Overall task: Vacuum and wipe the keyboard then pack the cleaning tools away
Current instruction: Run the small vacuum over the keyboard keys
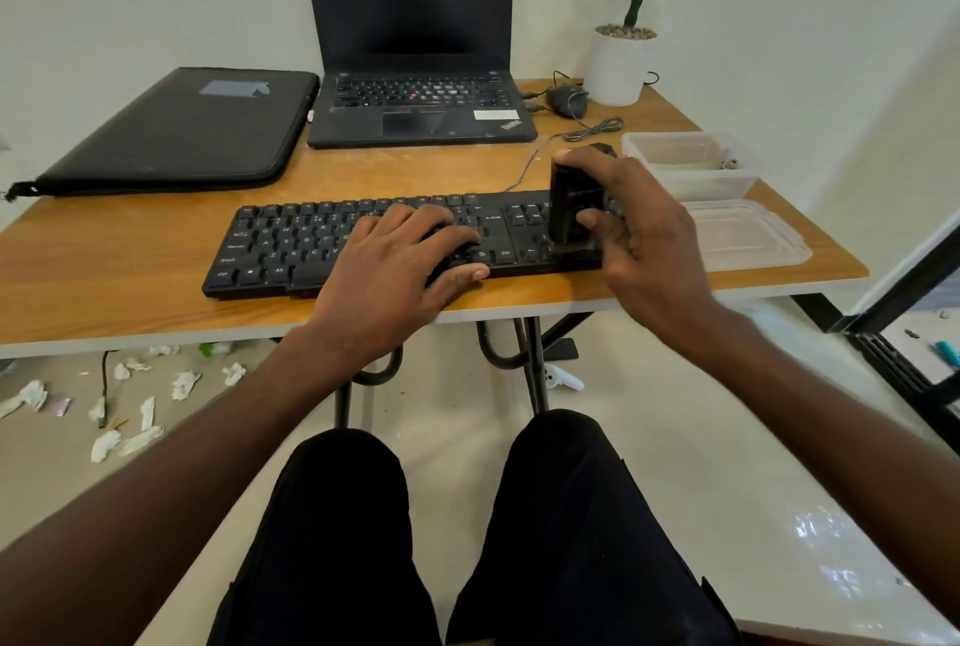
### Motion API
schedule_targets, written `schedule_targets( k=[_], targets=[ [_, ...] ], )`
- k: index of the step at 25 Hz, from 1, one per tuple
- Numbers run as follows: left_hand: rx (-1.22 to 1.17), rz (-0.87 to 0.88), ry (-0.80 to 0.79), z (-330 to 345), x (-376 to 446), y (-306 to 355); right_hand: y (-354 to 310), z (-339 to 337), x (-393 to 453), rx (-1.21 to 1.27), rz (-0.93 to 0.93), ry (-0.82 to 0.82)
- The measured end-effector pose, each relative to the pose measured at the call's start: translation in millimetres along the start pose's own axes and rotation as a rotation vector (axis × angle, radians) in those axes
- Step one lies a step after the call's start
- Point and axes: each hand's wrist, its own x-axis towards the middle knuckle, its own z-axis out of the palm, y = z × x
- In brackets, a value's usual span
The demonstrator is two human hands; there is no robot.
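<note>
Keyboard point(363, 243) lies under your flat, spread left hand point(400, 271); your right hand point(639, 230) grips the black mini vacuum point(574, 209) upright on its right end.

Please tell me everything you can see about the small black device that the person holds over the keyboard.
The small black device is a boxy handheld vacuum, dark and plastic-looking, with faint lettering on its side that is too blurred to read. It stands upright, its lower end on the keys at the right end of the black keyboard. The right hand grips it, the thumb on top and the fingers curled round its side. The left hand does not touch it; it rests flat on the keyboard's middle.
</note>
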Motion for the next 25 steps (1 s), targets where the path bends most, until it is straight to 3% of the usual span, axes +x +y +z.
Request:
schedule_targets(
  k=[2, 4, 6, 9, 11, 14, 18, 21, 23, 25],
  targets=[
    [-0.002, -0.006, 0.004, -1, 0, 2, -8, 5, 0, 0.008, -0.058, -0.124],
    [-0.007, -0.007, -0.01, -1, 1, 3, -4, 0, 3, -0.185, -0.055, -0.169],
    [-0.007, -0.006, -0.011, -2, 1, 2, 2, -7, 8, -0.304, 0.046, -0.032],
    [-0.015, -0.036, 0.011, -2, 4, 5, -4, -3, 7, -0.049, 0.12, 0.165],
    [-0.027, -0.09, 0.031, 0, 13, 19, -10, 3, 8, 0.127, 0.133, 0.108],
    [-0.019, -0.056, 0.0, 9, 24, 43, -7, -1, 8, 0.053, 0.089, 0.0],
    [0.018, 0.0, -0.004, 18, 22, 44, 11, -30, 13, -0.31, 0.177, 0.109],
    [0.041, -0.008, 0.008, 21, 19, 44, 10, -30, 7, -0.203, 0.232, 0.213],
    [0.032, -0.016, 0.015, 21, 18, 45, 6, -24, -1, -0.044, 0.162, 0.134],
    [0.026, -0.02, 0.015, 21, 19, 46, 10, -27, -4, -0.071, 0.11, 0.017]
  ],
)
